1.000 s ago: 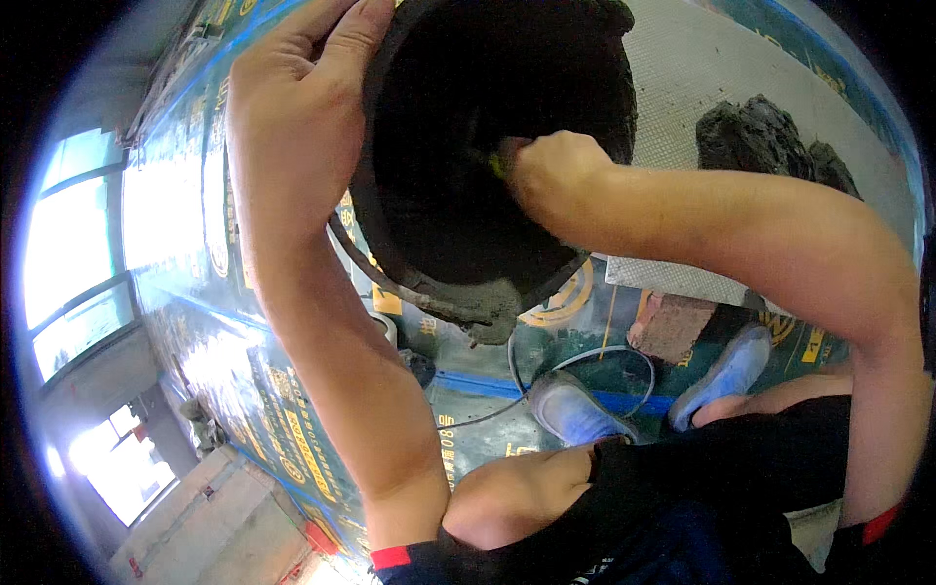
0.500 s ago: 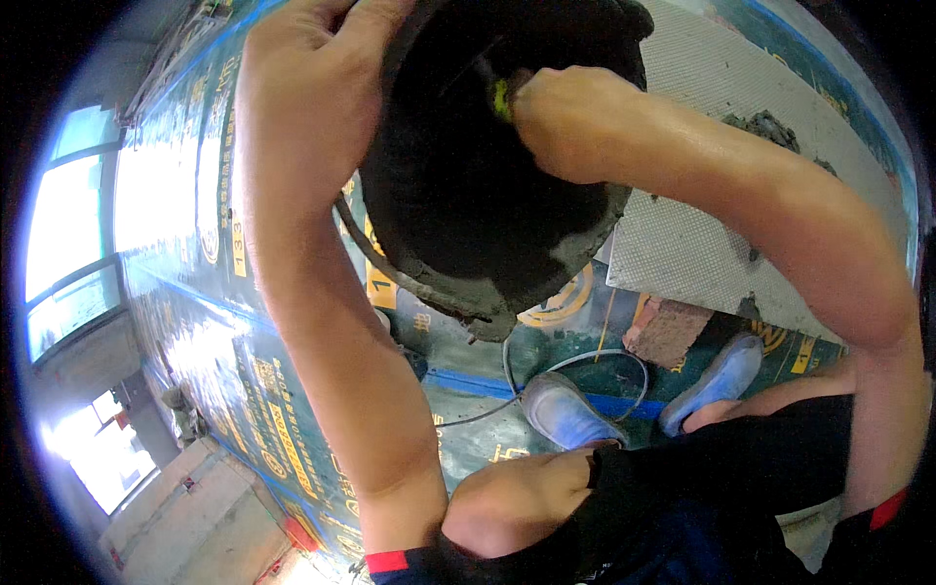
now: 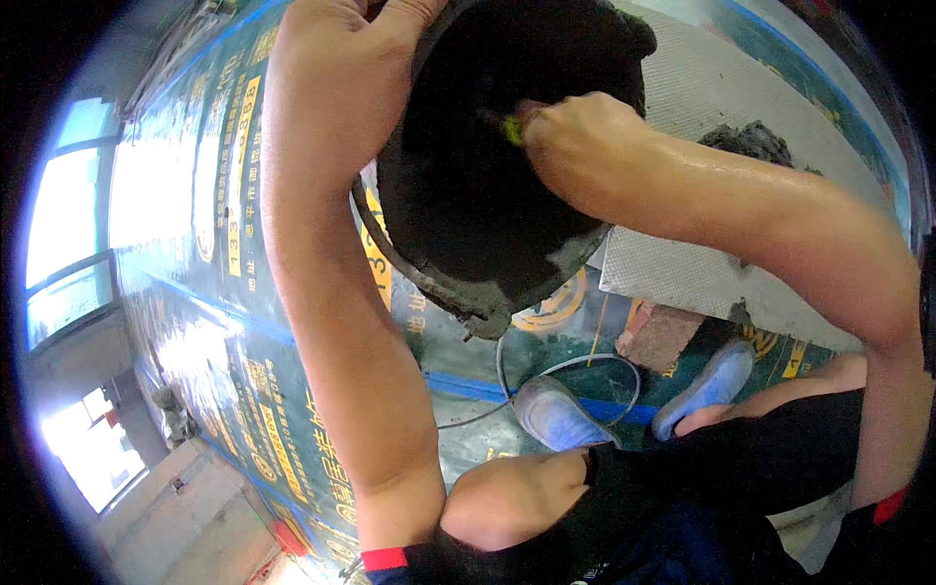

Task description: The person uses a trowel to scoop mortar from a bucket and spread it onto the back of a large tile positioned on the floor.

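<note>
A tilted black bucket point(image 3: 478, 263), caked with grey mortar at its lower lip, fills the top middle. My left hand point(image 3: 356, 54) is closed on its left rim, thumb along the edge. Inside the bucket, my right hand point(image 3: 575, 146) grips a tool with a yellow handle point(image 3: 512, 130); the tool's far end is lost in the dark interior. To the right lies a large grey textured tile point(image 3: 643, 263) with lumps of dark mortar point(image 3: 751, 141) on it, partly behind my right forearm.
A broken brick point(image 3: 655, 336) lies by the tile. A cable point(image 3: 634, 380) loops near my two shoes point(image 3: 561, 414) point(image 3: 707, 390). The floor point(image 3: 224, 361) is covered with green printed protective sheeting. Windows point(image 3: 68, 195) and concrete slabs point(image 3: 166, 526) appear at the left.
My left hand and the bucket have shifted rightward in view. My right hand rose inside the bucket, then came down a little, still holding the tool.
</note>
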`<state>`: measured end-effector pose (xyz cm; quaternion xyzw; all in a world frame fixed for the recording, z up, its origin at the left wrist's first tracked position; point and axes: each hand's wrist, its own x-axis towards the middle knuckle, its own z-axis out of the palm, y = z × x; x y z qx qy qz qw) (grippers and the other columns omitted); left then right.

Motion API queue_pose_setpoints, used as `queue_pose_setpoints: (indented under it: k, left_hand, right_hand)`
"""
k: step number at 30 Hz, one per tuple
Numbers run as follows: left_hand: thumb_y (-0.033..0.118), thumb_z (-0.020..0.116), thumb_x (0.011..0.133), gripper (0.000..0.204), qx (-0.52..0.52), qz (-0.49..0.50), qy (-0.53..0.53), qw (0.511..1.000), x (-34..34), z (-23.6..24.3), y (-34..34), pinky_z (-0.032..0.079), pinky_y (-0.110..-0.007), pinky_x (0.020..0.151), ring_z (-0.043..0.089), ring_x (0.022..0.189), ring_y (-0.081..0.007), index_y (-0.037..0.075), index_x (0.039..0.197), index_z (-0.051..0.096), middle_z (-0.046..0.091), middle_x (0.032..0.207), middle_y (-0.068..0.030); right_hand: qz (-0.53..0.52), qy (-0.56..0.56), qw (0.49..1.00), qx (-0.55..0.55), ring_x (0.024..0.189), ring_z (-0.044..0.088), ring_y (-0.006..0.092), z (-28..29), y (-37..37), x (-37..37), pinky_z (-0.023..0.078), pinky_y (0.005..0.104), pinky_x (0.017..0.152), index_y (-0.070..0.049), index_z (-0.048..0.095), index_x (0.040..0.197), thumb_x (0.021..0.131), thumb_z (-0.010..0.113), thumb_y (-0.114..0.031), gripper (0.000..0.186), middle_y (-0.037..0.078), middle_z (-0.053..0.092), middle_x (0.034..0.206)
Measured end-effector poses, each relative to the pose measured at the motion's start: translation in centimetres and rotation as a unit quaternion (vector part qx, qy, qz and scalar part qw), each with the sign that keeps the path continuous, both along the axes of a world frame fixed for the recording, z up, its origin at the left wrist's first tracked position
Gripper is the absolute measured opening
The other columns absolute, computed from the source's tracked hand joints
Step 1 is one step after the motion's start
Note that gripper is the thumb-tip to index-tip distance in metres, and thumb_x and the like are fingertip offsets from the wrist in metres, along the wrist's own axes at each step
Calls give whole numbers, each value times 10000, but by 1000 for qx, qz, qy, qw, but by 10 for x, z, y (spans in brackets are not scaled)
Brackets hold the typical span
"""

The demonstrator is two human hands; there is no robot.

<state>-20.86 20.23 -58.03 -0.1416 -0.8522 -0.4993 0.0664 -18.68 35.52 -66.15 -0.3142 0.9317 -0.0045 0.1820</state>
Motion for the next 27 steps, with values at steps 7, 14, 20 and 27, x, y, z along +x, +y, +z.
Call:
queue_pose_setpoints:
  k: [7,14,20,27]
  left_hand:
    - [149,609,961,286,16,15,1,1000,4,2,3,493,-261,765,624,835,-116,-71,1126,683,722,924,-63]
    - [131,607,947,252,6,-13,-1,1000,7,1,5,496,-282,781,633,825,-141,-66,1081,692,724,897,-92]
    - [128,596,958,255,12,4,6,1000,12,2,1,497,-288,785,634,847,-139,-66,1097,684,728,931,-101]
    - [127,609,950,256,34,-9,-20,999,19,10,9,496,-288,796,641,853,-152,-67,1101,680,730,933,-131]
  right_hand:
    - [37,91,980,173,878,730,260,-58,45,-35,586,338,674,24,608,1198,885,628,-109,341,181,718,970]
    - [212,-211,905,303,837,723,265,-64,32,-20,567,395,734,1,751,871,810,650,-136,180,158,740,912]
    - [-132,-372,918,40,624,691,219,15,26,-11,562,363,613,53,708,745,769,603,-138,219,118,690,658]
    - [-38,-63,992,99,963,711,333,-50,17,4,582,424,789,10,729,1003,862,606,-158,251,204,710,1053]
